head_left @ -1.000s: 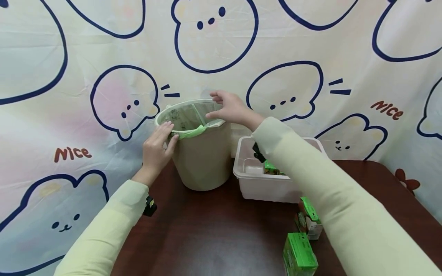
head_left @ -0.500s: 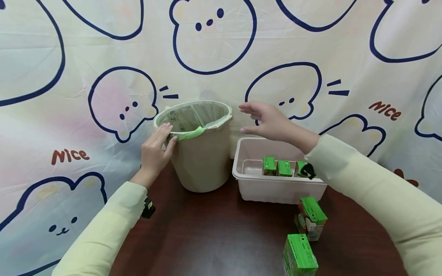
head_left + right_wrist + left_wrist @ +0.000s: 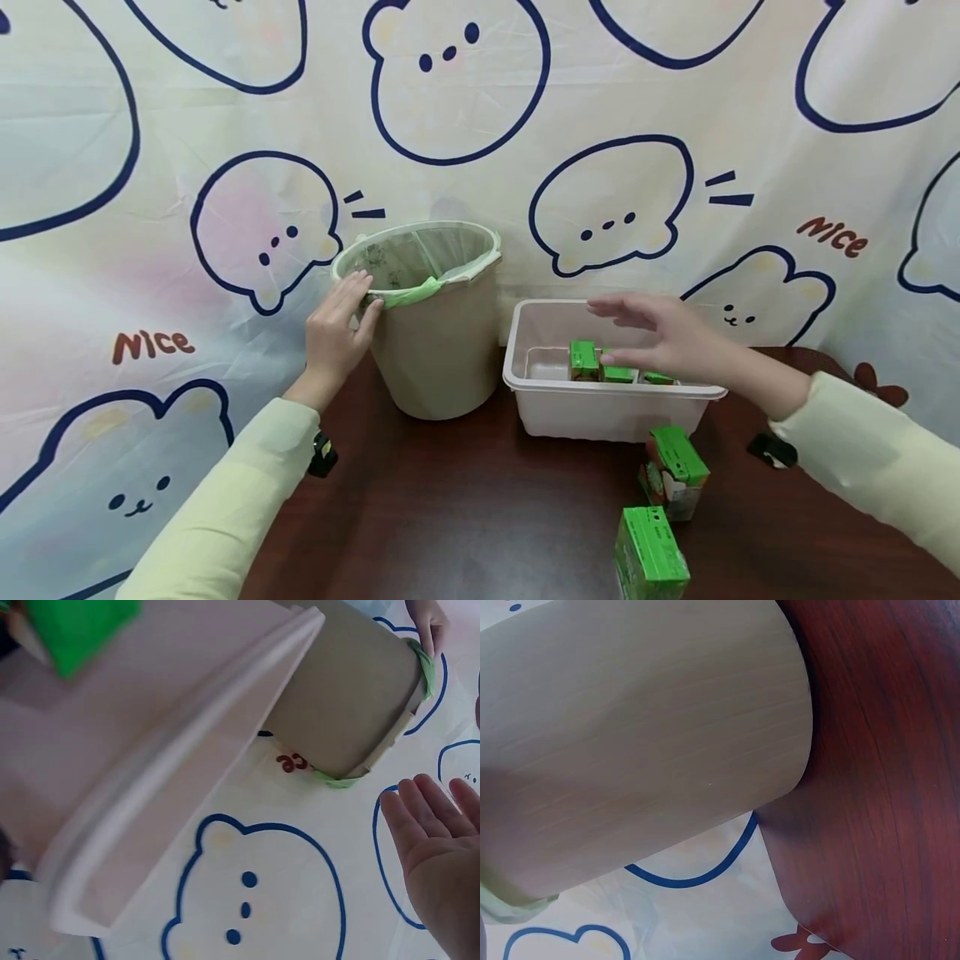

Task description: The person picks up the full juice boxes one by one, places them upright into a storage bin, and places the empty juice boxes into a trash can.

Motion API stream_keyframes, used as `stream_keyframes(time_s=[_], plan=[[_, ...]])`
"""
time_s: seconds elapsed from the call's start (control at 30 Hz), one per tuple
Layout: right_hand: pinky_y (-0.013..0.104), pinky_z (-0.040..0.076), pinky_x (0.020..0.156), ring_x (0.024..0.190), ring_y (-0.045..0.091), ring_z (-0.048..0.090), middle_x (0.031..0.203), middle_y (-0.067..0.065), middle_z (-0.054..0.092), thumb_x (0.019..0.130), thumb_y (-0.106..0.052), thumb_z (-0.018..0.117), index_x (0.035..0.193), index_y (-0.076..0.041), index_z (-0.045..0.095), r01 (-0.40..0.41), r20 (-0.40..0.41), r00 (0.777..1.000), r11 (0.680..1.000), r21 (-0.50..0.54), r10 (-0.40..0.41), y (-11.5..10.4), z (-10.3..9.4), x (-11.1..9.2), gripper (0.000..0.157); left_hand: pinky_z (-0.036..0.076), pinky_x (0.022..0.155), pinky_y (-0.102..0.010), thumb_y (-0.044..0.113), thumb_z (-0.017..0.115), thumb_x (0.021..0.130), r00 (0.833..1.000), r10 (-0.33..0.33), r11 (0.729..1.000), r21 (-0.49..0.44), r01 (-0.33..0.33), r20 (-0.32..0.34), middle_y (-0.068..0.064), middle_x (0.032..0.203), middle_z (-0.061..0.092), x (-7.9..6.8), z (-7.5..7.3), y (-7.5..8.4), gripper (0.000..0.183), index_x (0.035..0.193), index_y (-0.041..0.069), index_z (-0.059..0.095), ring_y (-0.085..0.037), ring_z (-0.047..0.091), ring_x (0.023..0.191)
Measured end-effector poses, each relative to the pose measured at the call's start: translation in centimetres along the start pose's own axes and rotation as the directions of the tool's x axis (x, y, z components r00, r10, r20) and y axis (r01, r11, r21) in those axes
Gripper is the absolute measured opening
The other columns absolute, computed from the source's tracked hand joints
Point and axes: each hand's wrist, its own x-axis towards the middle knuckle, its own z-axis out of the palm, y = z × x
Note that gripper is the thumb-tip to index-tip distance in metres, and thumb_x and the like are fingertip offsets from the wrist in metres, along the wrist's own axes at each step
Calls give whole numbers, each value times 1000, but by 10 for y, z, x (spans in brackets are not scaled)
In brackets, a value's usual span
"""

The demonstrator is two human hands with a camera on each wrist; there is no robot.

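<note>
Bin interior [image 3: 408,257]: head view only

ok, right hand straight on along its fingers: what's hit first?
Likely the beige bin; how high the right hand sits is unclear, so the pale tub could come first.

- Left arm [image 3: 225,500] stretched forward; left hand [image 3: 332,337] angled up, fingers straight, thumb apart.
- Right arm [image 3: 873,462] angled inward; right hand [image 3: 671,342] with fingers extended, thumb spread below.

Bin [image 3: 438,358] L of tub [image 3: 607,412], both on tbl [image 3: 465,508]; 3 boxes [image 3: 582,357] in tub, 2 other boxes [image 3: 654,546] in frt of it.
</note>
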Motion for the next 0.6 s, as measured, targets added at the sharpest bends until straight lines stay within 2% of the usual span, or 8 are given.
stream_keyframes(time_s=[0.13, 0.23, 0.37, 0.47, 0.6], plan=[[46, 49, 94, 115, 22, 58, 134, 7, 58, 83, -17, 79, 137, -9, 54, 3, 24, 1000, 1000, 29, -3, 8, 7, -25, 60, 38, 107, -41, 18, 67, 90, 1000, -14, 1000, -15, 14, -21, -15, 126, 63, -3, 1, -1, 39, 124, 0, 65, -31, 57, 119], [51, 48, 94, 115, 24, 58, 135, 6, 57, 82, -18, 80, 138, -13, 53, -39, 48, 998, 997, 64, 36, 11, 12, -42, 62, 37, 107, -40, 19, 67, 90, 999, -23, 1000, -18, 22, -26, -14, 125, 63, -4, 0, -1, 38, 123, 0, 65, -30, 57, 119], [46, 49, 94, 121, 23, 55, 139, 0, 53, 81, -22, 81, 139, -17, 52, -92, 64, 994, 993, 77, 87, 19, 17, -64, 65, 38, 107, -41, 18, 68, 89, 999, -31, 999, -24, 30, -29, -14, 125, 63, -6, -1, 0, 38, 123, 0, 65, -30, 57, 119], [40, 51, 91, 123, 11, 51, 139, -3, 53, 79, -22, 82, 139, -18, 52, -98, 58, 994, 994, 48, 95, 29, 18, -80, 68, 38, 106, -42, 15, 70, 88, 999, -30, 999, -30, 29, -34, -14, 125, 64, -5, 0, 0, 38, 123, 1, 66, -30, 57, 119], [37, 52, 88, 122, 4, 49, 136, 1, 56, 78, -18, 83, 138, -14, 53, -83, 52, 995, 996, 27, 81, 41, 16, -95, 68, 38, 106, -42, 15, 70, 89, 1000, -7, 1000, -28, 6, -25, -14, 125, 63, 2, 1, -2, 39, 124, 0, 65, -30, 57, 120]])
